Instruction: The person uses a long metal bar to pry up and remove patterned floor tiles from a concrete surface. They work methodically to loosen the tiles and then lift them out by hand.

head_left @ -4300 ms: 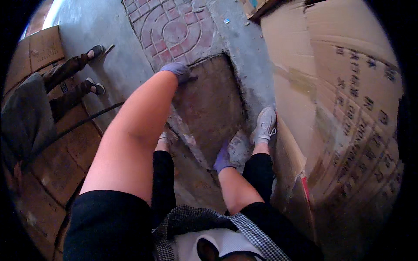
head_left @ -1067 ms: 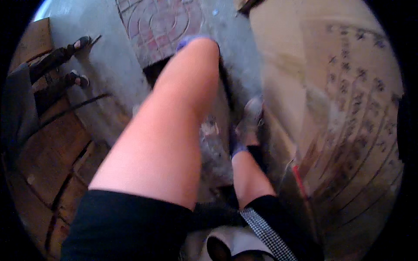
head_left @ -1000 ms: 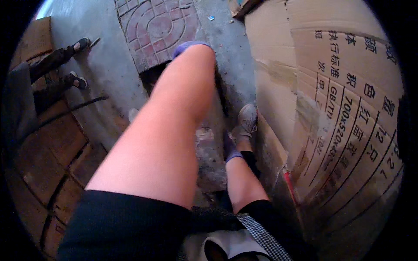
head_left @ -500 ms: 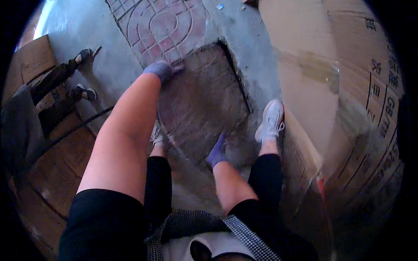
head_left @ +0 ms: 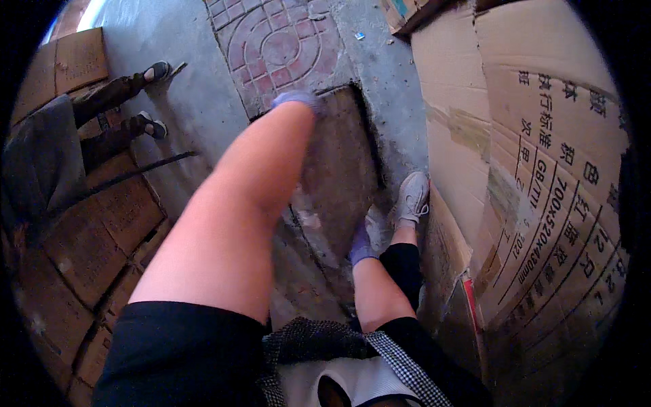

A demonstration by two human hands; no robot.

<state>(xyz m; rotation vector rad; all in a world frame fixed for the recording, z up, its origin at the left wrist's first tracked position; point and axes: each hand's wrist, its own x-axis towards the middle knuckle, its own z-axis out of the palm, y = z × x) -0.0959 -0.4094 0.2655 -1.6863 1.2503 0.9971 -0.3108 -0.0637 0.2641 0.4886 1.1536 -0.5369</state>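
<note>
A rough, brownish-grey slab (head_left: 339,156) lies in front of me, at or over a recess in the floor, with a dark gap along its right side. My left hand (head_left: 297,100), in a purple-grey knit glove, is closed at its far edge; my forearm and blur hide most of the fingers. My right hand (head_left: 363,245), gloved alike, grips the near right edge close to my shoe (head_left: 411,197). The slab's left part is behind my left arm. Whether it is raised or tilted, I cannot tell.
Reddish patterned paving (head_left: 278,47) continues beyond the slab. Large printed cardboard boxes (head_left: 461,136) stand close on my right. On the left, another person's legs (head_left: 112,139) extend beside flattened brown cardboard (head_left: 88,251). A small scrap (head_left: 359,36) lies on the grey concrete floor (head_left: 203,74).
In the picture, both hands have shifted right, the right one also lower. Less of the slab's face shows, and my left forearm covers more of it. The view has moved as well.
</note>
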